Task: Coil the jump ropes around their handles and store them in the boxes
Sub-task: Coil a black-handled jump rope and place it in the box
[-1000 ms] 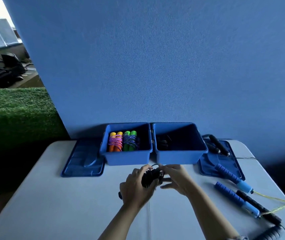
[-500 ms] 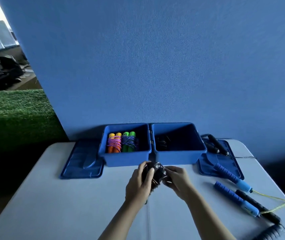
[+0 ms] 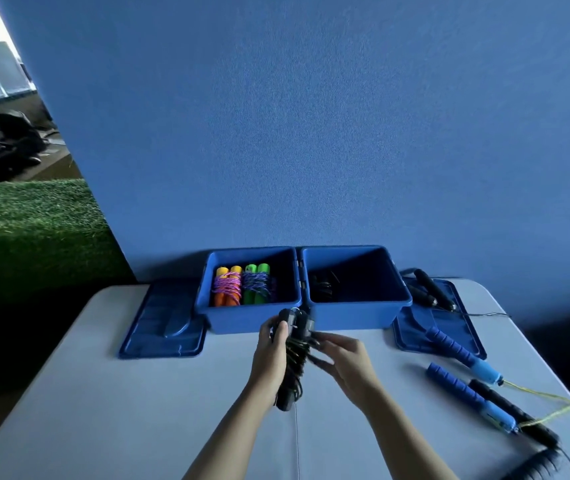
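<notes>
At frame center, just below the 2 blue boxes [image 3: 311, 318], I hold the black jump rope [image 3: 294, 358], cord coiled around its paired handles. My left hand [image 3: 271, 355] grips the bundle; my right hand [image 3: 345, 362] pinches the coils.

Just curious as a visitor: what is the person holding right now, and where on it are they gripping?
A black jump rope: the left hand grips its paired handles, and the right hand pinches the cord coiled round them.
</notes>
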### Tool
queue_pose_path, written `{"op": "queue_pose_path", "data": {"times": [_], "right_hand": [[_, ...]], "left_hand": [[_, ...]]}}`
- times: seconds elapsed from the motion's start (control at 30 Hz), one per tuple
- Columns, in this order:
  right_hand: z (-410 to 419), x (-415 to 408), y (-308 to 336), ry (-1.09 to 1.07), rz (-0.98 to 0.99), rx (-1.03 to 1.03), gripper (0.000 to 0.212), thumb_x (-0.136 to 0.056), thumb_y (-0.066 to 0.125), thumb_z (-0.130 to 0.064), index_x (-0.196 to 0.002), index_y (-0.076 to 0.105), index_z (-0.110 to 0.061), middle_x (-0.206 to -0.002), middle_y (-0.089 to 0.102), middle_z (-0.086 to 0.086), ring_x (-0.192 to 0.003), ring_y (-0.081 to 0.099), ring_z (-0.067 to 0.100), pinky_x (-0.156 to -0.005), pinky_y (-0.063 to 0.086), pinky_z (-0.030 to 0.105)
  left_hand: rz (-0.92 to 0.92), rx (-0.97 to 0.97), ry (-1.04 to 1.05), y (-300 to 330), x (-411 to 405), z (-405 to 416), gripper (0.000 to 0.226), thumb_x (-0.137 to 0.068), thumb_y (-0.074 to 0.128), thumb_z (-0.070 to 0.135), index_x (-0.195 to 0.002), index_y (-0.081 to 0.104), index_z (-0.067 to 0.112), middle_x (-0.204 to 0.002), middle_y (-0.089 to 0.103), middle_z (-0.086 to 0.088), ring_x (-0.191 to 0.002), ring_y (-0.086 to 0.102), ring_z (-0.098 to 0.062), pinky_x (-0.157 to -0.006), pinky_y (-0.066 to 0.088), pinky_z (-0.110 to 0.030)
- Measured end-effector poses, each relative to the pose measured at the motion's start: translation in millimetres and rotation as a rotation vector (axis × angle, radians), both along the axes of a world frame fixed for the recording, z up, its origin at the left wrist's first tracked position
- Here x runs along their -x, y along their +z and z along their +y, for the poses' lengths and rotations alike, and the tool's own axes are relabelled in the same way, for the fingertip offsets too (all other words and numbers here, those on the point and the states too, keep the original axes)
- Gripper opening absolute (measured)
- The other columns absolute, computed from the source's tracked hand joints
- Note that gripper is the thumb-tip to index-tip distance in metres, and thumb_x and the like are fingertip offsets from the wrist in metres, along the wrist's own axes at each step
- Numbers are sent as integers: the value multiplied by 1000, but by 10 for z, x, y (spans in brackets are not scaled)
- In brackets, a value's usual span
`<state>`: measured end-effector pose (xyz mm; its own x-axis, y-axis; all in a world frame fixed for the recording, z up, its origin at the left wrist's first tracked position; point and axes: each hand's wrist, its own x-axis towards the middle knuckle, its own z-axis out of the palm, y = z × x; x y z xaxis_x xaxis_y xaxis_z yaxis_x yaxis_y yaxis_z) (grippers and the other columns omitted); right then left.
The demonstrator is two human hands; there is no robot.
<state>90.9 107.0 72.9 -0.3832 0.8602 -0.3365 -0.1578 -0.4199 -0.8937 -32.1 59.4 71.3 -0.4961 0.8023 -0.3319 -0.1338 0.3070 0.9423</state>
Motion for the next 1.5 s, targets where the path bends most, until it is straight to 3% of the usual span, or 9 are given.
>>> {"op": "queue_pose_path", "data": {"times": [0.1,0.23,0.47,0.6,0.7,0.8,1.1,1.27,1.5], "right_hand": [[-71,34,-45,33,-112,-170,38,-91,49,7,-88,75,-20,-87,72,6,-82,65,13,-82,57,32],[-99,73,-214,8,-370,-504,37,-91,52,-4,-109,69,-32,-104,69,-7,-98,64,8,-92,53,40],[-164,88,-113,52,-479,-639,53,-92,44,0,-135,40,-31,-144,42,-9,-135,35,1,-100,24,-2],[-104,21,-129,244,-561,-708,97,-76,65,-27,-147,0,-34,-155,8,-16,-136,31,3,-97,42,10],[47,-123,-10,264,-600,-722,110,-72,76,-31,-144,-7,-34,-151,18,-15,-133,34,4,-98,41,14],[265,-323,86,253,-605,-659,110,-65,80,-31,-140,2,-45,-141,38,-16,-123,48,4,-94,50,26],[1064,-607,-62,66,-520,-500,84,-70,81,-10,-139,40,-36,-117,63,-24,-100,66,7,-93,52,34],[1588,-692,-165,44,-490,-462,80,-71,77,3,-137,41,-27,-108,62,-35,-99,65,3,-84,54,29],[2337,-604,-376,82,-614,-391,80,-70,78,1,-133,42,-32,-91,67,-26,-75,67,-3,-68,56,21]], "left_hand": [[-85,-14,31,68,-1,19,16,-102,41,30,-114,52,26,-89,64,-4,-66,60,-16,-43,46,-17],[-147,-13,47,117,-21,81,19,-103,41,26,-119,50,20,-84,61,-7,-63,57,-17,-43,46,-18],[-299,-22,68,167,-47,262,18,-102,43,29,-119,46,20,-88,63,-9,-71,61,-23,-60,48,-31],[-385,11,60,181,-53,419,23,-102,45,29,-121,46,16,-100,64,-13,-84,63,-26,-69,52,-35],[-468,76,-11,196,-92,563,31,-101,44,35,-126,47,16,-114,64,-19,-99,65,-33,-80,54,-46],[-512,100,-129,271,-154,687,27,-103,41,33,-125,46,18,-111,65,-16,-88,69,-30,-63,56,-40],[161,219,-474,260,-226,1339,64,-93,41,63,-149,16,46,-147,40,8,-114,54,-16,-70,56,-28],[689,188,-489,12,-133,1733,63,-93,38,61,-150,24,35,-144,47,1,-130,46,-21,-99,40,-29],[1174,178,-492,-597,70,1917,75,-92,24,59,-154,9,18,-160,8,-10,-146,13,-26,-117,20,-41]]}}
